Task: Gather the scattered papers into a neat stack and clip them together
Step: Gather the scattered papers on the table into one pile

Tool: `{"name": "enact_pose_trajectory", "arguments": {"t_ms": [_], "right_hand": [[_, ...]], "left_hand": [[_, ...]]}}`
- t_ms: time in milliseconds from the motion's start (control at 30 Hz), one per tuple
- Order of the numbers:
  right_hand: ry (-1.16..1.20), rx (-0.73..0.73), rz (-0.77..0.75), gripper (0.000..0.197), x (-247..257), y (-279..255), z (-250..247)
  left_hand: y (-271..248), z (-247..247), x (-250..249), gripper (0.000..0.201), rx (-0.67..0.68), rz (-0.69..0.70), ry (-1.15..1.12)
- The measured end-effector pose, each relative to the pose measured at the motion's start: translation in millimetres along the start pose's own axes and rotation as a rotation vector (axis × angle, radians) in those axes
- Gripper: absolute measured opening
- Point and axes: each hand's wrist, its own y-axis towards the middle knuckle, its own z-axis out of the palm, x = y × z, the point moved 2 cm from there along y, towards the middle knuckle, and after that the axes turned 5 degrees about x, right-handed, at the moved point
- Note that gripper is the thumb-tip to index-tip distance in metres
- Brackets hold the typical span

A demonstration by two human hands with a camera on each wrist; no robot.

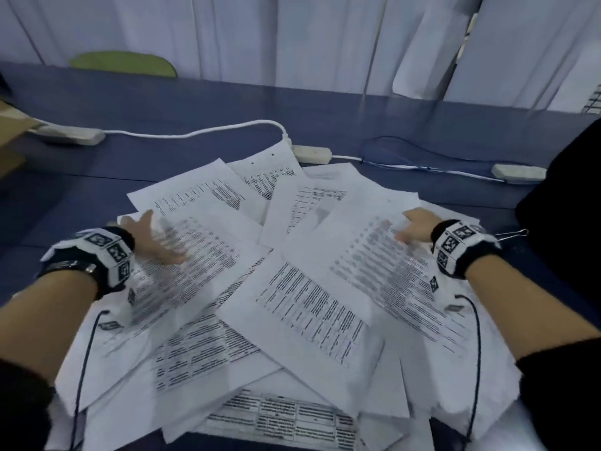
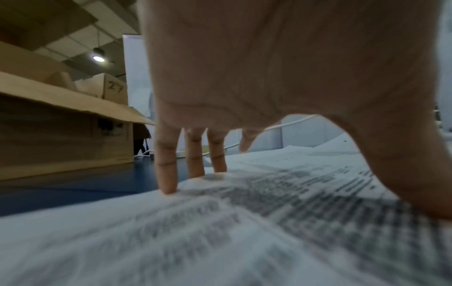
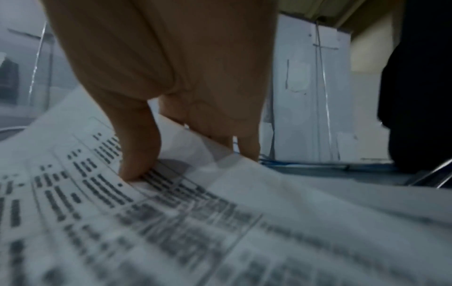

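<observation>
Several printed papers (image 1: 292, 304) lie scattered and overlapping on the blue table (image 1: 162, 102). My left hand (image 1: 162, 245) rests on the sheets at the left side of the pile. In the left wrist view its straight fingers (image 2: 166, 174) touch the paper with their tips. My right hand (image 1: 411, 227) is at the pile's right side. There the thumb (image 3: 139, 154) presses on a sheet's printed face and the fingers (image 3: 247, 145) stand behind its raised edge, pinching it. A small wire-handled binder clip (image 1: 512, 234) lies on the table just right of my right wrist.
White power strips (image 1: 312, 153) (image 1: 518, 172) (image 1: 70, 135) and a white cable (image 1: 195, 133) lie behind the papers. A cardboard box (image 2: 61, 125) stands at the left. A black object (image 1: 566, 206) sits at the right edge. White panels close off the back.
</observation>
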Motion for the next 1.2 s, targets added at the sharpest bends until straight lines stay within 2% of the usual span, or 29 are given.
{"name": "enact_pose_trajectory", "arguments": {"t_ms": [33, 133, 167, 233, 267, 300, 367, 467, 533, 600, 633, 700, 833, 900, 933, 1000, 1067, 1100, 1133, 1200], "right_hand": [[-0.032, 0.023, -0.007, 0.069, 4, -1, 5], [-0.140, 0.013, -0.054, 0.061, 11, -8, 21], [-0.167, 0.006, -0.054, 0.058, 12, -10, 25], [-0.214, 0.027, -0.048, 0.054, 13, -17, 27], [-0.224, 0.050, -0.046, 0.055, 13, -21, 25], [-0.209, 0.081, -0.035, 0.058, 12, -23, 21], [-0.145, 0.124, -0.038, 0.065, 11, -24, 8], [0.017, 0.064, -0.073, 0.063, 15, -21, -11], [0.069, 0.020, -0.094, 0.066, 17, -8, -14], [0.067, 0.048, -0.104, 0.067, 21, 3, -7], [0.070, 0.068, -0.101, 0.067, 22, 8, -2], [0.063, 0.101, -0.093, 0.066, 25, 18, 8], [0.072, 0.093, -0.099, 0.054, 34, 24, 14], [0.085, 0.101, -0.119, 0.050, 31, 27, 15], [0.076, 0.092, -0.138, 0.045, 29, 26, 15], [0.043, 0.083, -0.132, 0.012, 22, 26, 16], [0.038, 0.080, -0.106, 0.030, 14, 30, 15], [0.050, 0.080, -0.086, 0.027, 14, 28, 15], [0.056, 0.071, -0.104, 0.014, 11, 28, 15], [0.030, 0.097, -0.094, 0.031, 4, 30, 15]], "left_hand": [[2, 0, -2, 0.139, -0.005, -0.005, 0.026], [6, 2, -7, 0.153, 0.094, 0.031, -0.019], [9, 3, -8, 0.140, 0.091, 0.054, -0.039], [8, -3, -11, 0.089, -0.011, 0.082, -0.073], [5, -9, -13, 0.071, -0.041, 0.108, -0.088], [5, -15, -15, 0.063, -0.034, 0.129, -0.097], [0, -21, -20, 0.065, 0.029, 0.138, -0.124], [-11, -26, -30, 0.073, 0.047, 0.184, -0.139], [-17, -25, -38, 0.088, 0.072, 0.271, -0.165], [-26, -18, -45, 0.104, 0.145, 0.373, -0.183], [-28, -11, -49, 0.101, 0.179, 0.379, -0.211], [-28, 3, -56, 0.082, 0.215, 0.374, -0.250], [-25, 17, -64, 0.067, 0.236, 0.390, -0.210], [-22, 10, -64, 0.055, 0.117, 0.374, -0.205], [-23, 2, -62, 0.048, 0.005, 0.361, -0.200], [-25, -13, -52, 0.048, -0.206, 0.275, -0.199], [-21, -25, -35, 0.057, -0.247, 0.206, -0.206], [-20, -28, -27, 0.063, -0.200, 0.183, -0.201], [-17, -28, -20, 0.066, -0.137, 0.174, -0.198], [-17, -23, -13, 0.058, -0.001, 0.196, -0.225]]}}
